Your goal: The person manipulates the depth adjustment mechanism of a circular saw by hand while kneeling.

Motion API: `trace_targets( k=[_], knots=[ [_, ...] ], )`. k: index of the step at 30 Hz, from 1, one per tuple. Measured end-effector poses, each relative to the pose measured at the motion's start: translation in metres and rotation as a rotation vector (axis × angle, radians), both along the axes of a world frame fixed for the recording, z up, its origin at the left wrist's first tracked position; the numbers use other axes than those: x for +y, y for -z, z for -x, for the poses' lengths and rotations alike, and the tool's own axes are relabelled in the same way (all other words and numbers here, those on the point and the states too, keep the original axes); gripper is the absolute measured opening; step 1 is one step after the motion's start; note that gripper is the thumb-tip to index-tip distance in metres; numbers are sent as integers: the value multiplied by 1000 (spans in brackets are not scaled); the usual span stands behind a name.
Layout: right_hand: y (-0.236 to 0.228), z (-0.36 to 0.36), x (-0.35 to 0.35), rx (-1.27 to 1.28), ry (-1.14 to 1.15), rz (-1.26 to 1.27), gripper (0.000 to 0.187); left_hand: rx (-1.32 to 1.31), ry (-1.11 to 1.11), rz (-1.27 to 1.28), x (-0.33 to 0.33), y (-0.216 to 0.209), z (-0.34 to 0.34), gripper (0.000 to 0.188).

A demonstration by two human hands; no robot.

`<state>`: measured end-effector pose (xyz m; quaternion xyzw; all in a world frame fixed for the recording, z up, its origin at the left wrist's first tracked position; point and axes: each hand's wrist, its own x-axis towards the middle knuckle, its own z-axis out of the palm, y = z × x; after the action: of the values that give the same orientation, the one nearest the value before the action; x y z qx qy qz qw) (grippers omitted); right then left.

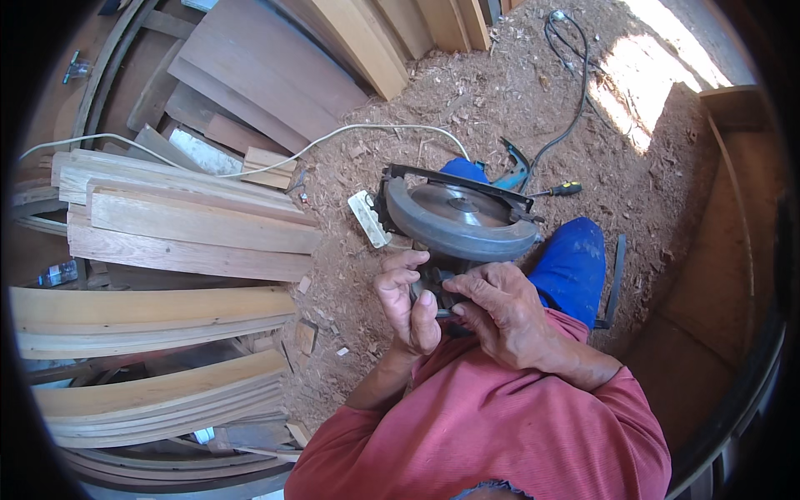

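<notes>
A circular saw [462,237] lies across my lap with its round blade [458,202] facing up and its dark curved guard toward me. At the saw's near side, my left hand [406,304] has its fingers curled around a dark part of the saw. My right hand [504,312] comes in from the other side, thumb and fingers closed at the same dark part. What lies between its fingertips is too small and hidden to make out. Beyond the saw, a screwdriver [567,189] with a yellow and black handle and a teal power-tool body [512,171] show.
Stacked boards [192,221] and curved planks [158,392] fill the left. A white power strip [369,219] sits beside the saw on the shaving-covered ground [400,133]. A white cable [367,127] and a black cord [583,71] run across. A curved wooden piece [700,317] stands right.
</notes>
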<state>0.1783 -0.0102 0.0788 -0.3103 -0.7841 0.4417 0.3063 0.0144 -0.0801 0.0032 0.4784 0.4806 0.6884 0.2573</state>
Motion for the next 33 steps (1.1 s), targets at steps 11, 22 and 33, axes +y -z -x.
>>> trace_targets(
  k=[11, 22, 33],
  knots=[
    [-9, 0, 3, -105, -26, 15, 34, 22, -38, 1, 2, 4, 1, 38],
    [-2, 7, 13, -161, -38, -28, 27, 105, 88, -9, 7, 7, 16, 46],
    [-2, 8, 28, -129, 30, 18, 17, 392, 208, 65, 20, 4, 34, 45]
  ],
)
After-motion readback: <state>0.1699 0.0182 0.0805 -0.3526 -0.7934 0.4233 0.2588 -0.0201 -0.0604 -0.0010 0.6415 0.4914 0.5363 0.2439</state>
